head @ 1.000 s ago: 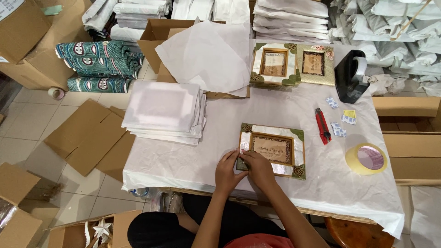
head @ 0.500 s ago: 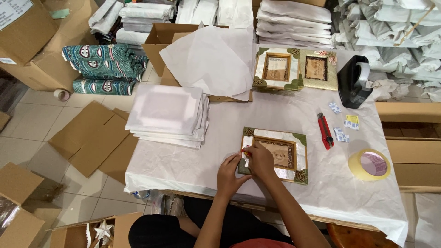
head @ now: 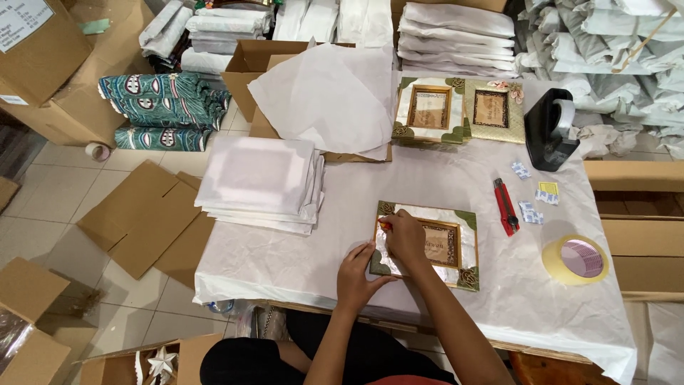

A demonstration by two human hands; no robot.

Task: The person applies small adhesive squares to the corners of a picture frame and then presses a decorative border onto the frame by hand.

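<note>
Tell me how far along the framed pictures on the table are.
Done: nothing shows as wrapped for certain. In hand: the right hand and left hand rest on the decorated frame lying bare. Left: two more frames sit unwrapped beside the white paper sheets.

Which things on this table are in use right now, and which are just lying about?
In use:
- picture frame under both hands
- left hand at its near left corner
- right hand on its left side

Lying about:
- red cutter
- tape roll
- black tape dispenser
- stack of white paper
- two more frames
</note>
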